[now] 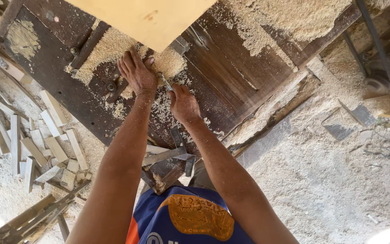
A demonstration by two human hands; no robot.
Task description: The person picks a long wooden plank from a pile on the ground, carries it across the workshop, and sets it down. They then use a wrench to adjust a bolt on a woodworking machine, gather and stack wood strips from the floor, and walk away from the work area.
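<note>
My left hand [136, 72] lies flat, fingers spread, on a dark wooden saw table [231, 72] dusted with sawdust, just below the edge of a pale yellow board [145, 18]. Beside it my right hand [183, 105] is closed on a thin metal tool [164, 81] whose tip points up toward the sawdust pile [168, 63] next to my left hand. A bolt [111, 86] sits in a slot left of my left wrist.
Short cut wood strips [46, 140] lie piled on the floor at the left. Sawdust covers the ground at the right [321, 180], with metal machine parts [380, 77] at the upper right. A metal bracket [168, 158] juts from the table's near edge.
</note>
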